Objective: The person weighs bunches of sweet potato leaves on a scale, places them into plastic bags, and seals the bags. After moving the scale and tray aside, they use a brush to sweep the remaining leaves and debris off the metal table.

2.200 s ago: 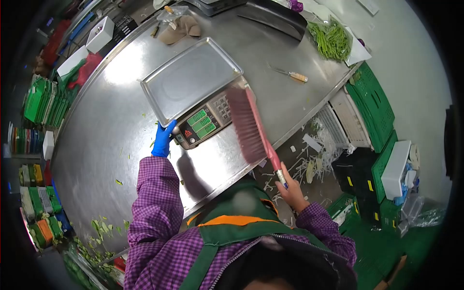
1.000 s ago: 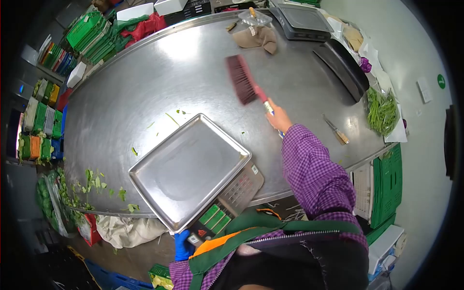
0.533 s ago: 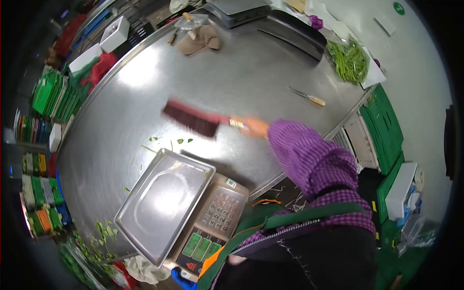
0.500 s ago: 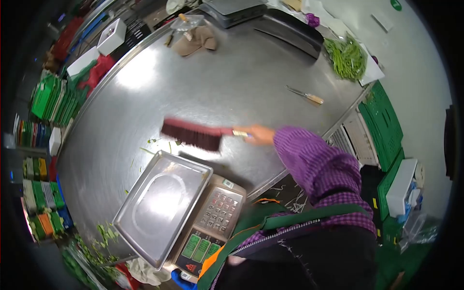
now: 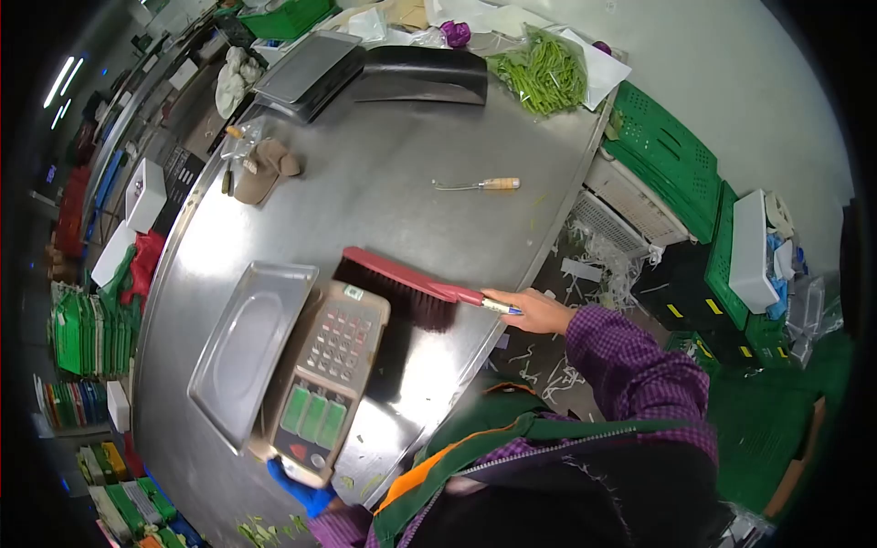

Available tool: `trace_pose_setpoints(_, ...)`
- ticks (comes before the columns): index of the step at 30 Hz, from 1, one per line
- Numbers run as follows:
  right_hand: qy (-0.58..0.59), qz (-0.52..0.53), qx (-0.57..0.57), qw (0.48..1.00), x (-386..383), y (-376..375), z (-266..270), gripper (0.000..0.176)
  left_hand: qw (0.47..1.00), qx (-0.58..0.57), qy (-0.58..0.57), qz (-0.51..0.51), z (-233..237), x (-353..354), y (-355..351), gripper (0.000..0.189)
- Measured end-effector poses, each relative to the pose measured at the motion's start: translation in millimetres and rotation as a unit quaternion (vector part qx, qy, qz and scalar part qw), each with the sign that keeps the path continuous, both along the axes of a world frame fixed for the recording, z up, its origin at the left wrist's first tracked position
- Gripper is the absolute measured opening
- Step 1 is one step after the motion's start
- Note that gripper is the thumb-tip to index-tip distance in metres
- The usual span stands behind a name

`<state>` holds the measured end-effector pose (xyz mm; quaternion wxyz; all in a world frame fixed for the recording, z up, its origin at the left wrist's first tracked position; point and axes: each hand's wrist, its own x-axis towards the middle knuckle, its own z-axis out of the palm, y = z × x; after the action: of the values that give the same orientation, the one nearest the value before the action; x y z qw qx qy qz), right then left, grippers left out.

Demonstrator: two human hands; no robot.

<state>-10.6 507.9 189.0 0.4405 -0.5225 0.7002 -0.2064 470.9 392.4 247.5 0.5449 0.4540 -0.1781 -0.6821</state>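
My right hand (image 5: 537, 311) is closed around the handle of a red bench brush (image 5: 402, 274), whose dark bristles point down over the metal table (image 5: 365, 183). Left of the brush is a digital weighing scale (image 5: 331, 352) with a keypad, green displays and a steel pan (image 5: 251, 352). It looks tilted, with a dark shadow on the table beside it. In a blue glove, my left hand (image 5: 303, 489) grips the scale's near corner; part of its fingers is hidden beneath. Small leaf scraps (image 5: 265, 532) lie near the front of the table.
A wooden-handled knife (image 5: 498, 184), a brown cap (image 5: 263, 173), a black dustpan-like tray (image 5: 420, 78) and bagged green vegetables (image 5: 541, 75) lie farther back. Green crates (image 5: 662, 155) stand right of the table edge. Paper strips (image 5: 548, 370) litter the floor below.
The view has turned. My left hand and the scale have shifted, and the scale now looks tilted. The brush has moved back toward me, right of the scale, still in my right hand.
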Motion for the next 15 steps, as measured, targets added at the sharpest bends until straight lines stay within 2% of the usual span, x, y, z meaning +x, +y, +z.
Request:
trace_pose_setpoints(1, 0.000, -0.002, 0.001, 1.000, -7, -2, -6, 0.062, 0.999, -0.011, 0.021, -0.037, 13, -30, -17, 0.053)
trace_pose_setpoints(2, 0.023, -0.052, -0.111, 0.992, -17, -8, -19, 0.063, 0.999, -0.015, -0.045, -0.014, -4, -29, -41, 0.055)
trace_pose_setpoints(3, 0.046, -0.099, -0.221, 0.969, -30, -17, -29, 0.064, 0.998, 0.013, 0.020, -0.059, -20, -29, -61, 0.058)
trace_pose_setpoints(4, 0.044, -0.136, -0.247, 0.958, -53, -34, -35, 0.064, 0.996, -0.022, 0.018, -0.090, -32, -37, -77, 0.060)
trace_pose_setpoints(5, 0.078, -0.158, -0.175, 0.969, -76, -52, -11, 0.064, 0.993, -0.034, 0.035, -0.109, -39, -47, -95, 0.061)
trace_pose_setpoints(6, 0.112, -0.158, -0.201, 0.960, -101, -72, -3, 0.063, 0.992, -0.039, 0.018, -0.119, -39, -56, -108, 0.060)
trace_pose_setpoints(8, 0.141, -0.184, -0.132, 0.964, -149, -110, 12, 0.062, 0.988, -0.046, 0.010, -0.146, -43, -78, -136, 0.059)
trace_pose_setpoints(10, 0.074, -0.214, -0.010, 0.974, -174, -143, 38, 0.062, 0.987, -0.029, -0.004, -0.159, -57, -89, -166, 0.057)
trace_pose_setpoints(11, 0.073, -0.215, -0.010, 0.974, -185, -159, 22, 0.062, 0.987, -0.023, -0.011, -0.158, -70, -90, -182, 0.055)
trace_pose_setpoints(13, 0.253, -0.153, -0.104, 0.950, -201, -180, -28, 0.062, 0.980, -0.021, -0.002, -0.196, -80, -97, -205, 0.053)
trace_pose_setpoints(15, 0.240, -0.148, -0.080, 0.956, -181, -162, -13, 0.063, 0.978, -0.012, -0.025, -0.206, -103, -93, -231, 0.053)
